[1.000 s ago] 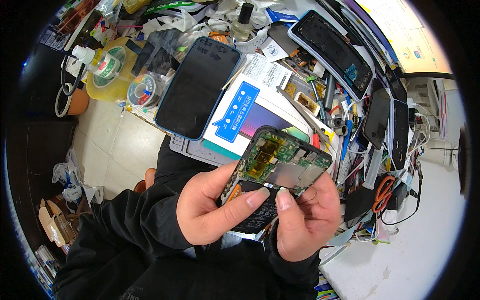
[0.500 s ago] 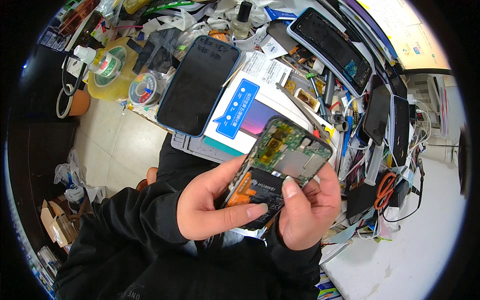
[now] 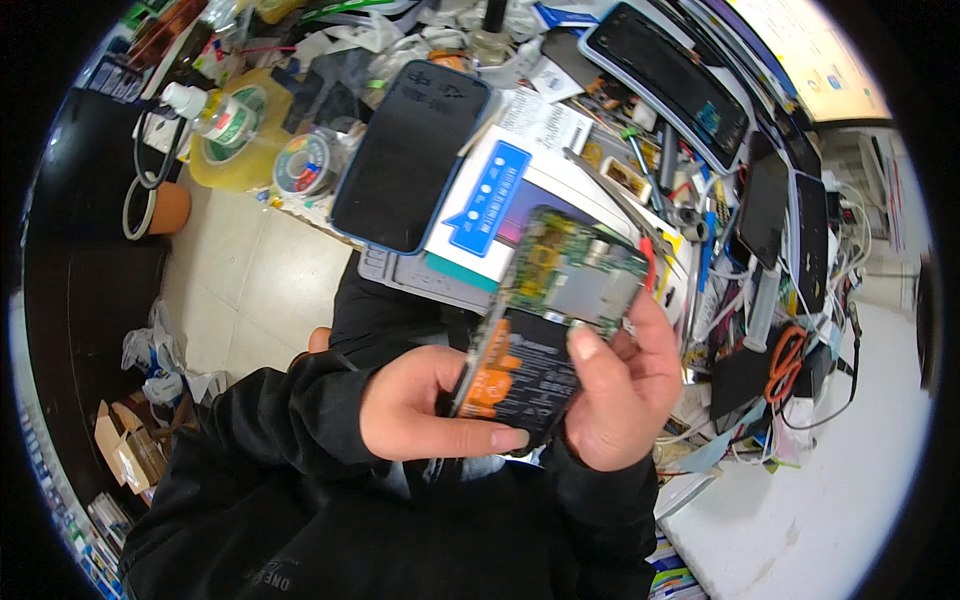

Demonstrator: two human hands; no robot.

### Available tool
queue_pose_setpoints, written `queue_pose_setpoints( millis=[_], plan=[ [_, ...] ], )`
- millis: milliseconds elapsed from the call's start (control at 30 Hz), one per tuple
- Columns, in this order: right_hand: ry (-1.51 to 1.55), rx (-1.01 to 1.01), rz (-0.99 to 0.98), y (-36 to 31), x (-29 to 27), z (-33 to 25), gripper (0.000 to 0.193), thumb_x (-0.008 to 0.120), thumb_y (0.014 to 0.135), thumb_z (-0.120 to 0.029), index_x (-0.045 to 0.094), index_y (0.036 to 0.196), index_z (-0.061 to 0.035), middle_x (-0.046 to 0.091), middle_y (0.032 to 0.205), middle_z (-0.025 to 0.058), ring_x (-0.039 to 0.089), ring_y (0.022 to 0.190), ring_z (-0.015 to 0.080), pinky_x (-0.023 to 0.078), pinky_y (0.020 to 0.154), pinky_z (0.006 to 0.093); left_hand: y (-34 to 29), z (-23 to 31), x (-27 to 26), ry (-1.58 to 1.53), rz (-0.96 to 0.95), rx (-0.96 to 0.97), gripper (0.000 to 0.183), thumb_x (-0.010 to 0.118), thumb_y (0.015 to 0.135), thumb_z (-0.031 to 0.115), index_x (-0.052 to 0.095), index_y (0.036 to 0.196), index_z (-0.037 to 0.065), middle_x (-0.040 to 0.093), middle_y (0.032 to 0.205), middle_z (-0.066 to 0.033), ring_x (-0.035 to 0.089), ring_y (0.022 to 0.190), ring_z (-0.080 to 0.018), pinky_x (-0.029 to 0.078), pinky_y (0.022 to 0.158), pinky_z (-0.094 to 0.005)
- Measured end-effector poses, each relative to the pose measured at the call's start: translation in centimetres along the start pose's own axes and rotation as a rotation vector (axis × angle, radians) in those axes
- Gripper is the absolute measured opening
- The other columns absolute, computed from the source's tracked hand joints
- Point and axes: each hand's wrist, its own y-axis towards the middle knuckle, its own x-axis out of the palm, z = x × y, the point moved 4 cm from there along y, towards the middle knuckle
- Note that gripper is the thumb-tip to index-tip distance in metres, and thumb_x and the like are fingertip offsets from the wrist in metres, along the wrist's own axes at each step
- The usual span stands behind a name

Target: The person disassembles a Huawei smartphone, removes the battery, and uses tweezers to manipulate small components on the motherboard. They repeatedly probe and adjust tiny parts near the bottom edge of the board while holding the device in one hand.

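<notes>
Between both hands is an opened phone [image 3: 545, 365], tilted, its inside facing up. A green circuit board with metal shields fills its upper part. Below lies a black battery with orange patches. My left hand [image 3: 415, 410] grips the lower left side, the thumb lying across the battery's lower end. On the right edge, my right hand [image 3: 630, 400] is closed with its thumb pressing near the line between board and battery. The fingers under the phone are mostly hidden. Beyond it are a white box [image 3: 500, 205] with a blue label and a dark phone in a blue case [image 3: 410, 155].
Tweezers [image 3: 610, 195] and small tools crowd the bench at right. Several phones, including one with a dark frame [image 3: 665, 85], lie farther back. At left stand a spray bottle [image 3: 215, 115], a tape roll [image 3: 240, 170] and a solder spool [image 3: 302, 165]. An orange cable coil [image 3: 785, 365] lies right.
The view has shifted slightly. My left thumb has slid lower on the battery, uncovering more of it. Both hands still hold the opened phone.
</notes>
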Motion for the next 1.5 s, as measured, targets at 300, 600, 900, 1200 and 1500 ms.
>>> queue_pose_setpoints(
  millis=[300, 600, 900, 1200, 1500],
  plan=[
    [-0.056, 0.206, -0.214, -2.0, 0.5, 2.4, 0.051, 0.06, 0.096, 0.009, 0.045, 0.145, 0.0084, 0.068, 0.124, 0.0178, 0.068, 0.108, 0.0183, 0.054, 0.094, 0.0311, -1.8, -1.2, 0.4, -0.121, 0.136, -0.108, 0.04, 0.06, 0.099, -0.001, 0.051, 0.138, -0.001, 0.066, 0.124, -0.0082, 0.062, 0.115, -0.0165, 0.049, 0.099, -0.0313],
    [-0.619, 0.039, -0.393, -6.7, -3.6, 1.3, 0.048, 0.064, 0.098, -0.004, 0.051, 0.144, 0.0055, 0.066, 0.132, 0.0198, 0.066, 0.12, 0.0269, 0.051, 0.101, 0.0379, -2.6, -0.4, 0.1, -0.231, 0.331, -0.079, 0.065, 0.065, 0.096, 0.023, 0.041, 0.149, -0.005, 0.067, 0.12, -0.0305, 0.071, 0.106, -0.0386, 0.058, 0.096, -0.049],
    [-1.137, -0.233, -0.452, -9.8, -6.5, 3.4, 0.033, 0.067, 0.086, -0.004, 0.065, 0.118, 0.0037, 0.067, 0.114, 0.0236, 0.067, 0.103, 0.0406, 0.054, 0.091, 0.0443, -2.9, 1.0, -1.7, -0.126, 0.339, 0.137, 0.084, 0.052, 0.099, 0.058, 0.022, 0.146, -0.004, 0.063, 0.121, -0.0282, 0.071, 0.105, -0.0388, 0.059, 0.092, -0.0508],
    [-1.877, 0.296, -0.246, -1.5, -6.9, 16.4, 0.032, 0.059, 0.092, -0.016, 0.055, 0.117, 0.004, 0.069, 0.102, 0.0199, 0.072, 0.09, 0.0402, 0.058, 0.081, 0.0485, -0.3, 1.2, -1.1, -0.464, 0.13, 0.405, 0.062, 0.034, 0.11, 0.041, 0.035, 0.15, -0.006, 0.053, 0.141, -0.032, 0.053, 0.133, -0.049, 0.044, 0.112, -0.0602],
    [-1.02, -0.118, -0.553, -6.0, -2.2, 4.6, 0.023, 0.069, 0.09, -0.001, 0.072, 0.113, -0.0007, 0.06, 0.071, 0.0106, 0.06, 0.061, 0.0267, 0.047, 0.059, 0.0344, 0.5, 4.4, -3.1, -0.535, 0.341, 0.477, 0.058, 0.043, 0.109, 0.037, 0.048, 0.134, -0.015, 0.058, 0.132, -0.0299, 0.06, 0.125, -0.0439, 0.049, 0.109, -0.0584]
  ],
)
